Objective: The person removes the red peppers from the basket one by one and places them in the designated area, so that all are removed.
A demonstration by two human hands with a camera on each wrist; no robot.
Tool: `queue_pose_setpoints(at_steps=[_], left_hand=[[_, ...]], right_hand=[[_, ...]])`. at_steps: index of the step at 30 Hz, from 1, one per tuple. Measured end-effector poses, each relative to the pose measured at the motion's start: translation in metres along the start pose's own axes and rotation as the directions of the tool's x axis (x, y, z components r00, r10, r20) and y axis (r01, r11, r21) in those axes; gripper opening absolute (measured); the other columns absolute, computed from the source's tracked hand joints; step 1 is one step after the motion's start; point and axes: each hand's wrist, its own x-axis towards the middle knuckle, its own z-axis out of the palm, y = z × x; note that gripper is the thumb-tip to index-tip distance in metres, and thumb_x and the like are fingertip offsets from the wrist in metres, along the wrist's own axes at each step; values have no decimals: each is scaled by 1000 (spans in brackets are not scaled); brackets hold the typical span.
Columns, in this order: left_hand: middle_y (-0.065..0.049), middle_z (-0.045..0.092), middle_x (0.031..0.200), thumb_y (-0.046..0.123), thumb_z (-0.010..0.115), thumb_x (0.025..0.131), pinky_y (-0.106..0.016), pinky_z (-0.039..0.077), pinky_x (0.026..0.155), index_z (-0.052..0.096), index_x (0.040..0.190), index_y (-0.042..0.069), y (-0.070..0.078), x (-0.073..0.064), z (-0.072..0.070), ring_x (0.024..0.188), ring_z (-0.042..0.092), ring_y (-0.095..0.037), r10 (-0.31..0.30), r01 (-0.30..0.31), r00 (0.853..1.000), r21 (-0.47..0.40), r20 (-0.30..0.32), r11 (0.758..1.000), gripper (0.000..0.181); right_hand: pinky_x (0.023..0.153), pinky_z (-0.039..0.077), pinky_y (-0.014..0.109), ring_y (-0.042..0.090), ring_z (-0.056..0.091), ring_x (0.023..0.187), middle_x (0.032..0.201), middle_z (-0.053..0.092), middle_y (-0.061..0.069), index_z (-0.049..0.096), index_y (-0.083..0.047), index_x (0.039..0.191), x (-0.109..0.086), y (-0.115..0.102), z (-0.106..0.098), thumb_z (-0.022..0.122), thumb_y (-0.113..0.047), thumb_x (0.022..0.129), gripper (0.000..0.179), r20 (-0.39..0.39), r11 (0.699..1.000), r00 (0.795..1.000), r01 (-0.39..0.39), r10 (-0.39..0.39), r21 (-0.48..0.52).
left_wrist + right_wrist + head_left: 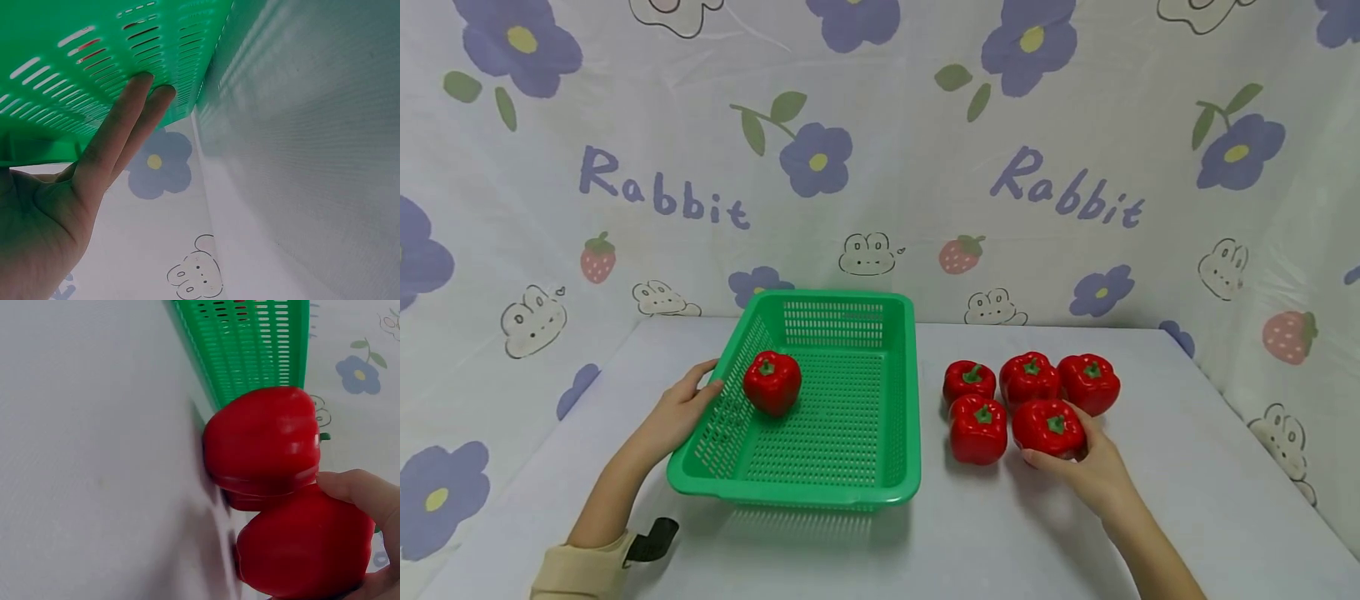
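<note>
My left hand (683,410) holds the left rim of a green plastic basket (912,400). In the left wrist view, two of its fingers (122,125) lie along the slotted outer wall, below the rim. One red bell pepper (772,385) sits inside, towards the basket's left side. To the right of the basket, my right hand (1093,467) grips a red bell pepper (1049,427) between thumb and fingers. In the right wrist view this held pepper (306,544) is close beside another red pepper (262,440). Whether it touches the table is hidden.
Several more red bell peppers (978,429) stand grouped around the held one on the white table (985,533). A printed cloth (880,167) with flowers and rabbits hangs behind and at both sides. A black strap end (653,540) shows at the left sleeve.
</note>
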Motion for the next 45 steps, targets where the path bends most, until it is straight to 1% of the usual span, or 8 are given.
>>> queue_pose_setpoints(at_steps=[5,9,16,21,25,32,40,45], left_hand=[[-28,64,119,36,35,107,-29,51,75,20,154,2,0,0,1,89,69,-20,4,-3,1000,6,-2,1000,60],[-28,63,119,36,35,107,-29,51,75,20,154,2,0,0,1,90,69,-21,1,-1,1000,11,-3,1000,60],[-28,64,119,36,35,107,-31,52,76,20,154,2,0,0,0,91,69,-22,-1,1,1000,7,-4,1000,60],[-27,64,119,37,35,107,-33,51,79,21,154,2,1,-1,0,93,68,-22,-6,6,1000,25,-7,1000,60],[-27,64,117,37,35,107,-30,51,76,20,154,2,2,-1,0,89,68,-20,-4,4,1000,14,-4,1000,60],[-27,65,116,36,35,107,-28,52,73,20,154,2,0,0,-1,86,69,-19,2,-2,1000,-11,2,1000,60],[-29,63,122,37,35,107,-28,52,75,20,154,3,-1,-1,-1,92,70,-23,2,-2,1000,-10,2,1000,60],[-29,63,121,36,35,107,-28,52,75,20,154,3,1,-1,-2,92,70,-23,3,-3,1000,-5,0,1000,60]], right_hand=[[105,39,62,48,24,139,154,25,27,11,-7,156,2,7,2,76,-37,83,103,5,999,999,-35,35,-3],[105,39,62,48,23,140,154,25,27,10,-7,156,4,10,3,76,-38,83,103,8,999,999,-47,47,-1],[105,39,62,49,22,139,154,23,27,7,-8,157,4,8,4,77,-37,83,106,16,998,998,-57,57,5],[105,38,62,49,21,140,155,21,28,3,-9,158,3,8,4,77,-37,82,109,30,999,998,-47,46,14],[105,39,62,49,21,140,156,20,27,1,-10,158,3,8,5,78,-37,81,112,29,999,999,-42,42,21],[105,37,62,50,16,142,158,13,28,-6,-13,158,4,7,5,78,-40,81,117,29,999,999,-36,34,41],[107,34,62,49,13,145,161,8,26,-7,-12,157,1,3,2,77,-40,83,115,29,997,999,-28,26,66],[109,30,62,48,9,148,163,3,22,-8,-13,157,-1,0,-1,76,-40,84,114,18,997,1000,-20,19,73]])
